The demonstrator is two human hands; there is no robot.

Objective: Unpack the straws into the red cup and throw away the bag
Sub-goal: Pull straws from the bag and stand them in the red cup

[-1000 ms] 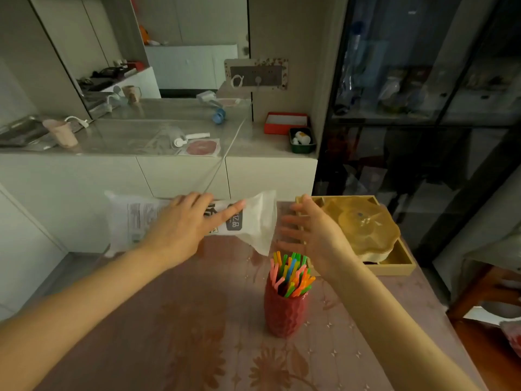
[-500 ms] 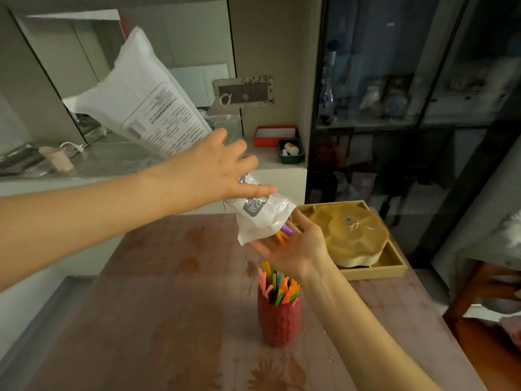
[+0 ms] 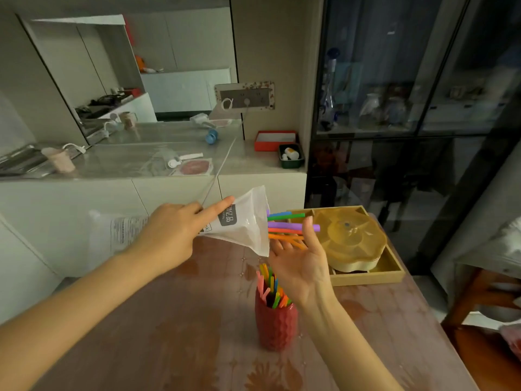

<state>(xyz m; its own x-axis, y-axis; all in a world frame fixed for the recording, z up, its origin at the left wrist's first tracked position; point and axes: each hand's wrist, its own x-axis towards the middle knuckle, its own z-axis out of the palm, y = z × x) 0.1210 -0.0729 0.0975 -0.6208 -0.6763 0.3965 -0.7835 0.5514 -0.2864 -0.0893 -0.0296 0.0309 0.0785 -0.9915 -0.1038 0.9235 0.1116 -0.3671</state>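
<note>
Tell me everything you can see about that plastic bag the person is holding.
The bag is a soft, whitish, semi-clear plastic pouch with a dark grey label near its mouth and fine printed text on its far end. The left hand holds it in the air above the table, lying roughly level, mouth towards the right. Coloured straws stick out of the mouth over the open right hand. It looks mostly emptied and slack.

Left hand (image 3: 169,235) clenched with forefinger extended; right hand (image 3: 298,266) cupped, palm up, fingers spread.
</note>
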